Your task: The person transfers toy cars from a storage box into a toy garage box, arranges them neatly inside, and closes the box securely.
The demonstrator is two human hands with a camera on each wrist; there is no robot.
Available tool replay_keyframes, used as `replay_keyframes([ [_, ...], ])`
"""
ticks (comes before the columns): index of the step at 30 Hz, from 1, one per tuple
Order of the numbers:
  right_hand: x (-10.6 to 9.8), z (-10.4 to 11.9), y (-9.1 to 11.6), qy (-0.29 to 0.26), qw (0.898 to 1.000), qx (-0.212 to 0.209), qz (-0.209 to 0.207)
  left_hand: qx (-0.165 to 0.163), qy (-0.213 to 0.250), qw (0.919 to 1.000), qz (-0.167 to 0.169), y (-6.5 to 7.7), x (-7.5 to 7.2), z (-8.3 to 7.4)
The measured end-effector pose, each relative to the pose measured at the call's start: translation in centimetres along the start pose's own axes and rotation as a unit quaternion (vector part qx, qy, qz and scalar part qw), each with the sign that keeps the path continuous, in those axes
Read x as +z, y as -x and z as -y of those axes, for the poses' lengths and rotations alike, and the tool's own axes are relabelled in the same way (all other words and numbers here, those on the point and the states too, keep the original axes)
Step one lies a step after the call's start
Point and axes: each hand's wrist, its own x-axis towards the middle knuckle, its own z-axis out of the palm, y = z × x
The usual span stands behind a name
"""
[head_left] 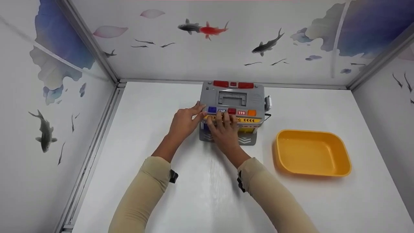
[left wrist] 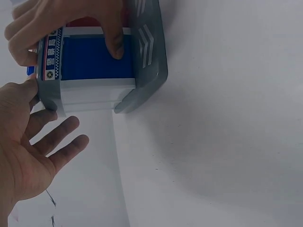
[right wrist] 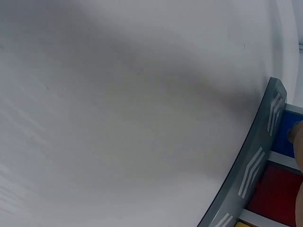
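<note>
A grey toy garage (head_left: 255, 97) with red roof lights stands by the back wall, its coloured buttons along the front edge. Against its left front corner, my left hand (head_left: 186, 122) rests its thumb and forefinger near the blue button (head_left: 212, 109). The left wrist view shows the other fingers of that hand spread out straight. My right hand (head_left: 225, 134) has its bent fingers over the yellow-striped front edge. Below that edge its thumb (left wrist: 115, 45) presses on the blue door (left wrist: 94, 64). A red door (right wrist: 274, 194) sits beside the blue one.
A yellow plastic tray (head_left: 310, 172) lies on the white table (head_left: 200, 200) to the right of the garage. Walls with painted fish enclose the back and sides. A small grey-white part (head_left: 268, 103) sticks out from the garage's right side.
</note>
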Motion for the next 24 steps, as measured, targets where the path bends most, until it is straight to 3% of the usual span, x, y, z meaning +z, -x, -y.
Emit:
replay_keyframes([
  [14,0.2,0.1,-0.1,0.009,1.000,0.014,-0.008,-0.006,0.015,0.9999,0.002,-0.4,0.2,0.0],
  [16,-0.2,0.1,-0.1,-0.007,1.000,0.013,0.012,-0.012,0.019,0.9997,0.004,-0.4,0.4,0.1],
  [19,-1.5,0.0,-0.3,-0.048,0.996,0.011,0.076,-0.014,0.007,0.9999,0.000,-0.4,0.5,0.2],
  [22,-3.3,-0.5,-0.5,-0.116,0.982,0.008,0.150,-0.006,-0.028,0.9994,-0.021,-0.3,0.4,0.5],
  [24,-4.5,-1.1,-0.5,-0.171,0.970,0.006,0.174,-0.002,-0.056,0.9972,-0.049,-0.1,0.2,0.8],
])
